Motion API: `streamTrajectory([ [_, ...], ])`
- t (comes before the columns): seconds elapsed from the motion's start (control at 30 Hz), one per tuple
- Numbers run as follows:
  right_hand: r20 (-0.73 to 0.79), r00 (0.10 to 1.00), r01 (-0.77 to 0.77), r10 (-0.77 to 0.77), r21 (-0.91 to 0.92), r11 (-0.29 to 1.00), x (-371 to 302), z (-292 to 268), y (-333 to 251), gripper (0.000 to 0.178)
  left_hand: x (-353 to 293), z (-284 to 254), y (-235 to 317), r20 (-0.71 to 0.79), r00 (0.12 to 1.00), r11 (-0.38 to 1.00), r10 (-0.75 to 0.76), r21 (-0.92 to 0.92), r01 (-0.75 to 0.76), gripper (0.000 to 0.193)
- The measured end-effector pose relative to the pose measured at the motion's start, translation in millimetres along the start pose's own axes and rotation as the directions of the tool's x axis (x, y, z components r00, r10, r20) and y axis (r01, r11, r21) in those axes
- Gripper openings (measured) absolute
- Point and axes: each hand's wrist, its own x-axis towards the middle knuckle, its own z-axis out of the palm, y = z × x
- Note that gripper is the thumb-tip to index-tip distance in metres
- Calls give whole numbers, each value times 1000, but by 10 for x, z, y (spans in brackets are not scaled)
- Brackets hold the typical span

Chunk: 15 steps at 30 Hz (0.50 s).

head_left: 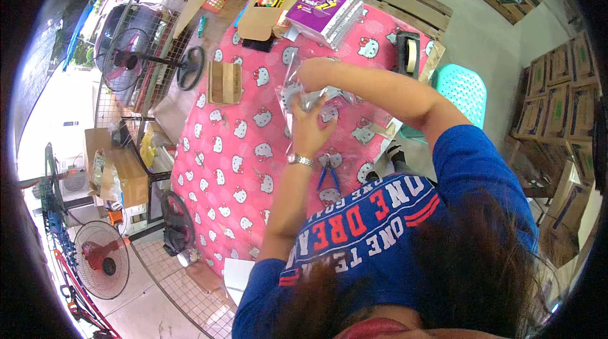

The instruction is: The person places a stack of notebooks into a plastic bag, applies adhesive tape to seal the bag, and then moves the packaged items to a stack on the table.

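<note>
I have both hands up over the middle of the frame, working a clear plastic bag (316, 101) that holds some grey, flat pieces — I can't make out what they are through the glare. My left hand (308, 125), the one with the wristwatch (300, 160), is closed on the lower part of the bag from beneath, fingers curled into the film. My right hand (315, 74) comes in from the right of the frame and pinches the bag's upper edge; it is closed on the plastic too, though I cannot tell exactly how the fingertips sit. The bag hangs just above the pink patterned tablecloth (221, 149), not resting flat on it. To do this well, I'd judge the grip should stay light at the mouth and firm below, so the film doesn't tear and the grey pieces don't slide out sideways; keeping the bag low over the cloth means anything that slips lands close by. The blue-handled pliers (329, 176) lie just below my left wrist, within easy reach. The tape dispenser (408, 54) sits toward the upper right, and the stack of purple booklets (326, 9) and the open cardboard box (269, 4) lie at the top centre — all well apart from the bag.
</note>
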Motion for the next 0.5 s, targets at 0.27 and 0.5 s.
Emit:
streamTrajectory([
  [0.27,60,912,-408,407,4,913,-285,-117,53,52,-46,-269,-127,183,980,997,-77,27,74,49],
  [0.5,-246,936,72,250,831,551,-35,340,461,47,774,-889,-506,22,999,900,33,-435,-20,28],
])
